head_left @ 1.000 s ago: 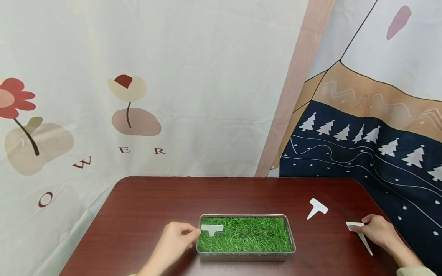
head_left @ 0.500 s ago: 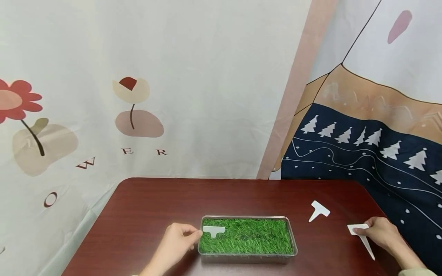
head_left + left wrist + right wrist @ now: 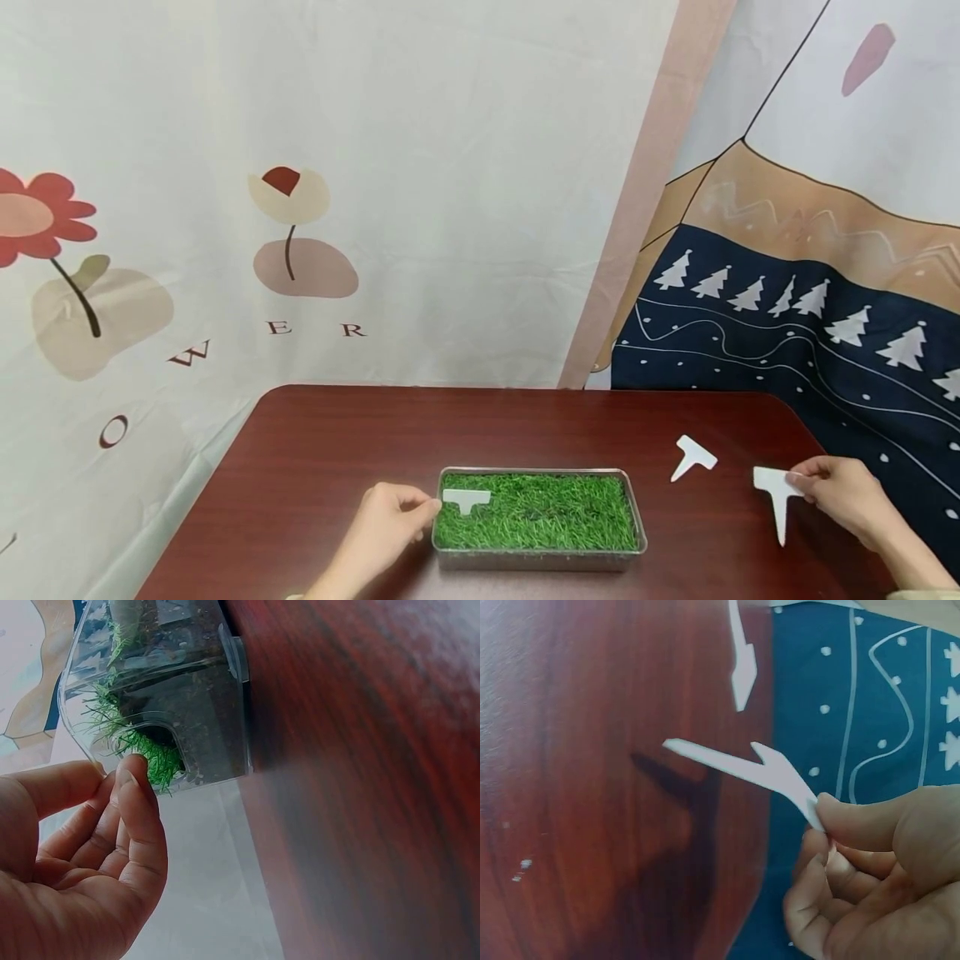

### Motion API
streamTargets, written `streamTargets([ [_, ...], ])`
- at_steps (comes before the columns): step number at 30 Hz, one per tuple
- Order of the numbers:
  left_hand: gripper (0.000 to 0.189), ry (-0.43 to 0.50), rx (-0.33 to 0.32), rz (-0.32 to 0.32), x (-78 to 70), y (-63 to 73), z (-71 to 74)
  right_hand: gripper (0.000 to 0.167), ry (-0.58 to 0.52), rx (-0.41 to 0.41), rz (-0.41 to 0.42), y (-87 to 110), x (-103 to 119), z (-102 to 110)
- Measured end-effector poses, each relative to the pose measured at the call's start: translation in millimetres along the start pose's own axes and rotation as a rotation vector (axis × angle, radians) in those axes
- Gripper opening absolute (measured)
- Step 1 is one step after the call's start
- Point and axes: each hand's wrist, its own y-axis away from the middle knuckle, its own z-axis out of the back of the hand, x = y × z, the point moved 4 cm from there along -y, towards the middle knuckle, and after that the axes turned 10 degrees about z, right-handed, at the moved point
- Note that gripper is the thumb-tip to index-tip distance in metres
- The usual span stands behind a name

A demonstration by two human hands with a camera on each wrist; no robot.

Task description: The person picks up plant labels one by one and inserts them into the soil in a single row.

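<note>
Far left, a pale curtain (image 3: 450,167) hangs behind everything, printed with a red flower (image 3: 41,217), a smaller cream one and the dark letters O, W, E, R. In front of it spreads the reddish-brown worktop (image 3: 337,433), its far corners rounded.

My left hand (image 3: 386,521) reaches in from the near edge, thumb and forefinger pinching the left rim of the tray (image 3: 536,562); the other fingers curl in toward the palm. The tray is see-through and long, sits near the middle of the worktop's near part, and is filled with green grass (image 3: 555,525). At its left end, just inside the rim by my fingertips, a standing marker (image 3: 467,497), white and T-shaped, shows its bar above the blades, with the stem running down among them.

Right of the tray, well apart from it, a loose marker (image 3: 693,457) of the same shape lies flat, its stem slanting back toward me and to the left.

Farther right, I have a held marker (image 3: 780,492) pinched by one end of its bar between the thumb and fingers of my right hand (image 3: 851,504). Its stem points toward me, raised off the worktop, with a shadow (image 3: 675,784) beneath. Behind, a navy panel (image 3: 750,333) carries white trees.
</note>
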Motion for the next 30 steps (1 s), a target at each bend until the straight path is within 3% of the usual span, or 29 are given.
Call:
streamTargets([
  [6, 0.012, 0.012, -0.005, 0.004, 0.2, 1.0, 0.1, 0.025, 0.081, -0.163, 0.113, 4.3, 18, 9],
  [11, 0.012, 0.021, -0.002, 0.011, 0.1, 0.8, -0.4, 0.025, 0.121, -0.283, 0.140, 7.5, 29, 12],
  [22, 0.012, 0.024, -0.008, 0.008, -0.3, 1.1, -0.7, 0.027, 0.063, -0.400, 0.168, 15.2, 53, 10],
  [30, 0.012, 0.025, -0.011, 0.007, 0.0, 1.0, -1.2, 0.026, -0.044, -0.499, 0.151, 24.7, 72, -1],
])
